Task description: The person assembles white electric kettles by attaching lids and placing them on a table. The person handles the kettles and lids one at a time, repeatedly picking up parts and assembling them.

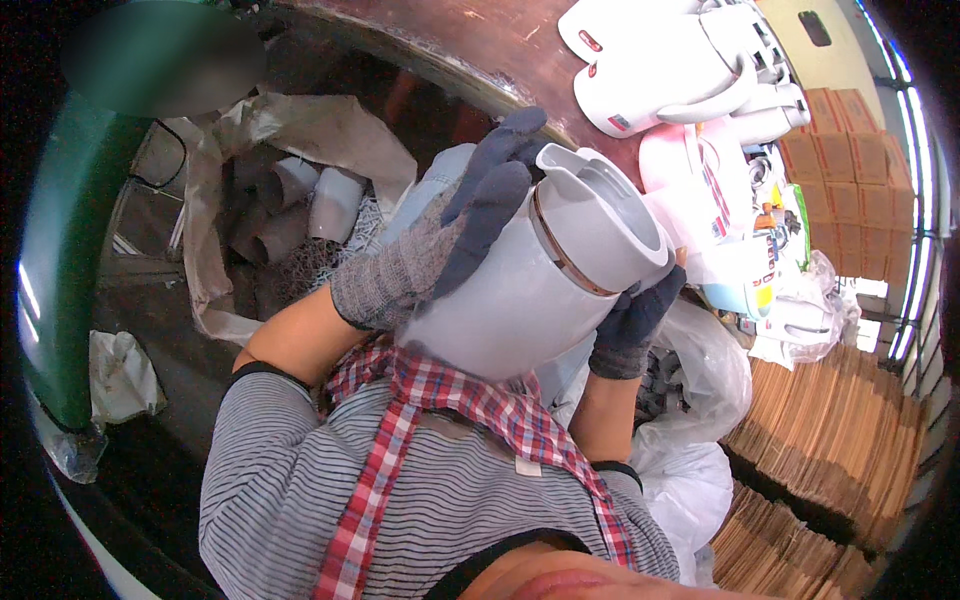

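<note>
A large pale grey jug (505, 305) is held up in front of my chest, tilted, with its spouted rim away from me. A thin brownish metallic band (570, 255) circles its neck. My left hand (465, 225), in a grey and dark knitted glove, presses along the jug's left side with its fingers stretched toward the rim. On the jug's other side my right hand (638, 325), gloved alike, is closed against it just below the rim. Some of the right fingers are hidden behind the jug, and whether they grip a handle cannot be seen.
Several white jugs (690, 75) lie on the dark red table (460, 35). On the left stands an open sack (205, 230) with grey cylindrical parts and shreds. Plastic bags (690, 480), flat cardboard stacks (830, 430) and stacked boxes (845, 170) are at the right.
</note>
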Demonstrator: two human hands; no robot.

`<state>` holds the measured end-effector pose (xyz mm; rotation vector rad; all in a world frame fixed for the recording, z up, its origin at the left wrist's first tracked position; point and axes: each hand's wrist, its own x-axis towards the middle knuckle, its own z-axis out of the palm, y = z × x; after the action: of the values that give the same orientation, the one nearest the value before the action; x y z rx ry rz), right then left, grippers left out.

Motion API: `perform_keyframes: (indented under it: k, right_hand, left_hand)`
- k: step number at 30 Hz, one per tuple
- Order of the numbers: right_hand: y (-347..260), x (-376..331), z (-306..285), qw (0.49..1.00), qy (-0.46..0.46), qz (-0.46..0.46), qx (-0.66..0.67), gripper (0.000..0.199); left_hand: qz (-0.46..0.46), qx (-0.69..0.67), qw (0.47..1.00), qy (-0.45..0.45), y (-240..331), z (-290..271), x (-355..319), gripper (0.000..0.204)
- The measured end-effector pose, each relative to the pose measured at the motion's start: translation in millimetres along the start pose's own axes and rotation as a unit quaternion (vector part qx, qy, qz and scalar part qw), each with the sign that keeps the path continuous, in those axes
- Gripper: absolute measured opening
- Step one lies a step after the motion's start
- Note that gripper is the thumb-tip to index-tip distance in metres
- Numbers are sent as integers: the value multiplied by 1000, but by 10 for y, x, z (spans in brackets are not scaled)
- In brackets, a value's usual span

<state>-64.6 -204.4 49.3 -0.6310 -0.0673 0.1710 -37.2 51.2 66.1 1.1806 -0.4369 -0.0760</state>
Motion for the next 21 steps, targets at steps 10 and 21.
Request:
perform_keyframes:
  k: [10,21]
  right_hand:
    - [313,298,-53,919,243,25,-310,51]
    - [349,653,34,746,4,-158,-647,39]
  left_hand:
    - [329,388,860,-26,-207,-416,409,59]
    - [89,212,968,-104,-631,-570,556,46]
